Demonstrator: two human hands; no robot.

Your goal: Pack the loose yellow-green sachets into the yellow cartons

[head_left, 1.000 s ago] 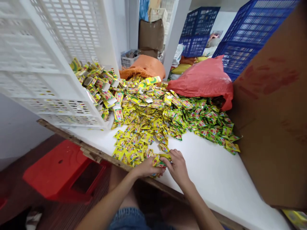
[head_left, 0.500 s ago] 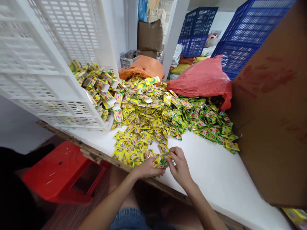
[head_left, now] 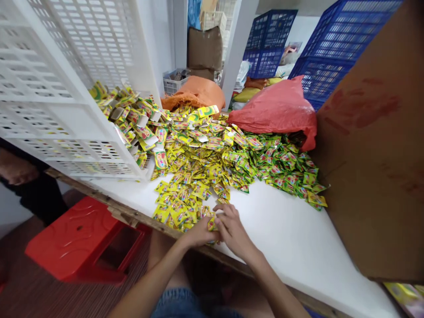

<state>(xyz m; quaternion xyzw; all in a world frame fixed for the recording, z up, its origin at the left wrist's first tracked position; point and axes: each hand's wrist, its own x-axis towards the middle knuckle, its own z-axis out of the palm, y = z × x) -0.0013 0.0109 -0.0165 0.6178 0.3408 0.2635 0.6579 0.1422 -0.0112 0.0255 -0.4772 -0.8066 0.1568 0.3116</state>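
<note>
My left hand (head_left: 198,232) is closed around a small yellow-and-green box (head_left: 211,224) just above the table's front edge. Curled over the box's right side is my right hand (head_left: 230,229), its thumb and fingers against it; they hide most of the box. Yellow sachets (head_left: 180,210) lie loose right beside my left hand. Behind them spreads a heap of yellow packets, with green sachets (head_left: 288,170) to the right. Small printed cartons (head_left: 145,132), some with open ends, spill out of the white crate on the left.
A white slotted crate (head_left: 66,119) lies on its side at left. Orange (head_left: 202,90) and red (head_left: 274,108) sacks lie behind the heap. A tall cardboard box (head_left: 371,176) borders the right. A red stool (head_left: 76,243) stands below left, near another person's hand (head_left: 16,170).
My right hand has moved in closer over the small box, covering more of it. The view has shifted slightly, and another person's hand and dark clothing now show at the left edge.
</note>
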